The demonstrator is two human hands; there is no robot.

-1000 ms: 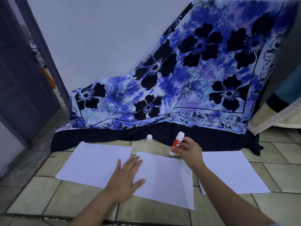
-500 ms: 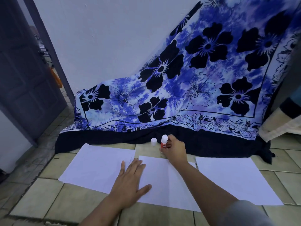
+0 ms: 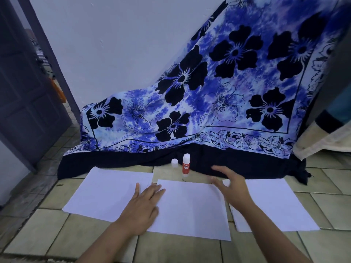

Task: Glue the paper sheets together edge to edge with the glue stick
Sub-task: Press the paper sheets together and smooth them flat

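Observation:
Three white paper sheets lie side by side on the tiled floor: a left sheet (image 3: pixel 108 194), a middle sheet (image 3: pixel 191 209) and a right sheet (image 3: pixel 275 205). My left hand (image 3: pixel 143 204) rests flat with straight fingers across the seam between the left and middle sheets. A red-and-white glue stick (image 3: pixel 186 165) stands upright just beyond the middle sheet, with its white cap (image 3: pixel 174 162) beside it on the left. My right hand (image 3: pixel 230 184) hovers with spread fingers over the middle sheet's far right corner, holding nothing.
A blue floral cloth (image 3: pixel 218 103) drapes from the wall down to the floor right behind the glue stick. A grey door (image 3: pixel 24 92) stands open at the left. A beige padded edge (image 3: pixel 322 139) juts in at the right.
My right hand carried the glue stick left, stood it on the floor beside its cap, let go and drew back to the right. My left hand stayed on the seam.

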